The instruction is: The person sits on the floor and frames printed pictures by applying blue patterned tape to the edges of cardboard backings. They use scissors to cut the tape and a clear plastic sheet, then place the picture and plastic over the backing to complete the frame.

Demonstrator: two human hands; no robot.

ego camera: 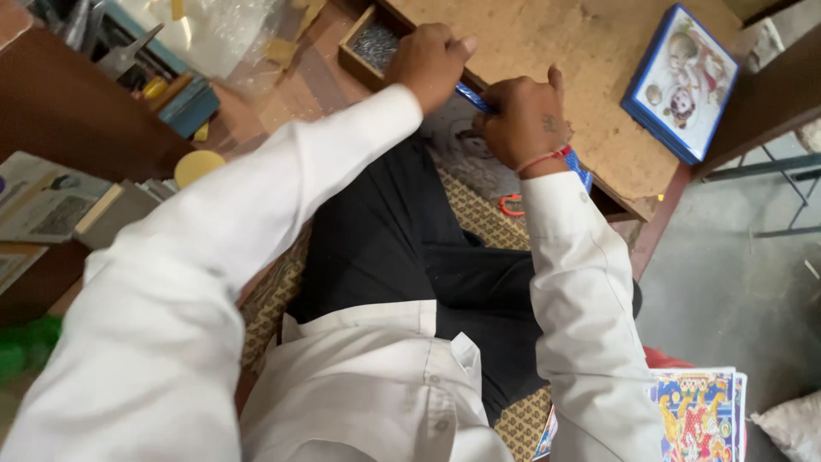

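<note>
A rough, brown fibreboard worktop is lying low in front of the seated person, its surface matte and grainy. Both hands are working at its near edge, gripping a thin blue frame strip that is running along that edge. The left hand is curling into a closed fist over the strip's far end, thumb pointing right. The right hand, a red thread around its wrist, is clenching tightly on the strip just beside the left, and the blue length is showing again below the wrist. A small wooden box of grey metal nails is sitting just left of the left hand. A blue-framed rectangular picture, glossy and colourful, is lying at the worktop's far right corner. Red-handled scissors are peeking out below the near edge.
</note>
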